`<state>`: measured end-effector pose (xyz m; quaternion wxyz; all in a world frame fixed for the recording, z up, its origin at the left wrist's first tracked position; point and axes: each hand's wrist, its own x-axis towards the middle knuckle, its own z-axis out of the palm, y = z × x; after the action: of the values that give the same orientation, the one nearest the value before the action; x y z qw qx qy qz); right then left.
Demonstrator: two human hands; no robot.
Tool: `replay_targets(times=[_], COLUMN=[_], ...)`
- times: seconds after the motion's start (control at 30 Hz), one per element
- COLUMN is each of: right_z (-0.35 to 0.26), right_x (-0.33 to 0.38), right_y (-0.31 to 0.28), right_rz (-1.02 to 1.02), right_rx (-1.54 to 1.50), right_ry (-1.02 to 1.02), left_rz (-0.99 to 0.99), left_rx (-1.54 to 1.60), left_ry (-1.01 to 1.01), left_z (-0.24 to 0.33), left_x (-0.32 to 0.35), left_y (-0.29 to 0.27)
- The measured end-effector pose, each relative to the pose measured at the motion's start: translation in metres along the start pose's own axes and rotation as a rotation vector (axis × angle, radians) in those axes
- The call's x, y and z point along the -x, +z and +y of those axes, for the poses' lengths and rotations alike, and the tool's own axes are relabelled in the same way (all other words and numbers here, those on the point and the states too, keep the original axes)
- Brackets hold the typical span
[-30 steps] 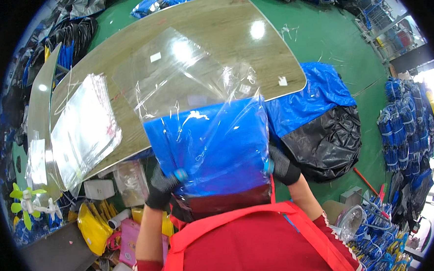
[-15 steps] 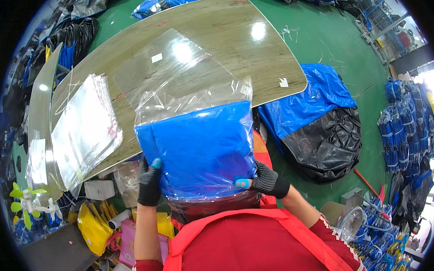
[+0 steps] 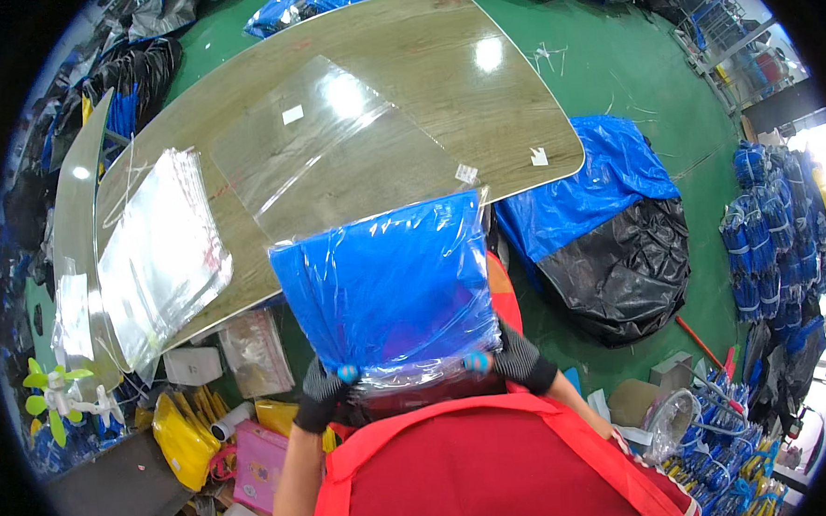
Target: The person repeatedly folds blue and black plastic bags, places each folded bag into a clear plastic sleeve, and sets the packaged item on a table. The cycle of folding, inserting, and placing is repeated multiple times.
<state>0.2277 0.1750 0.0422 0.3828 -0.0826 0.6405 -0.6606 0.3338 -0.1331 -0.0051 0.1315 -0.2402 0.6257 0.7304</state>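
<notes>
A folded blue sheet in a clear plastic bag (image 3: 391, 282) is held close to my body, its far edge over the near edge of the table (image 3: 421, 52). My left hand (image 3: 326, 384), in a dark grey glove with blue on the thumb, grips its near left corner. At the near right corner, my right hand (image 3: 516, 355) closes on it the same way. Both thumbs lie on top; the other fingers are mostly hidden underneath. Wrinkled clear plastic gathers along the near edge, between my thumbs. Past the package, a flat clear bag (image 3: 332, 141) lies on the wood-patterned tabletop.
A stack of clear bags (image 3: 161, 252) lies on the table's left side. To the right, a blue and black bundle (image 3: 608, 238) rests on the green floor. Yellow bags (image 3: 184, 438), a pink bag (image 3: 258, 462) and a small green fan (image 3: 54, 403) stand lower left.
Both hands have slid toward me to the package's near corners. The clear flap that stuck out past the blue sheet's far edge no longer shows there.
</notes>
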Motion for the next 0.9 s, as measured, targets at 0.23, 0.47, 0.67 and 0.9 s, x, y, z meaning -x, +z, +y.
replay_targets(times=[0.23,0.47,0.67,0.9], right_z=[-0.041,-0.118,-0.202,-0.224], right_x=[-0.037,-0.1,-0.086,-0.101], right_y=[-0.02,0.016,-0.025,-0.034], right_rz=[0.125,0.236,0.029,0.593], right_rx=[-0.335,-0.371,0.418,0.666], right_ry=[-0.281,-0.73,-1.25,-1.405], left_rz=[-0.205,0.139,0.325,0.346], left_rx=[0.125,-0.654,-0.827,-1.244], left_ry=[0.203,0.344,1.261,1.387], left_z=[0.007,0.097,0.244,0.298], left_x=[-0.035,-0.078,0.008,-0.046], left_y=[-0.014,0.071,0.049,0.009])
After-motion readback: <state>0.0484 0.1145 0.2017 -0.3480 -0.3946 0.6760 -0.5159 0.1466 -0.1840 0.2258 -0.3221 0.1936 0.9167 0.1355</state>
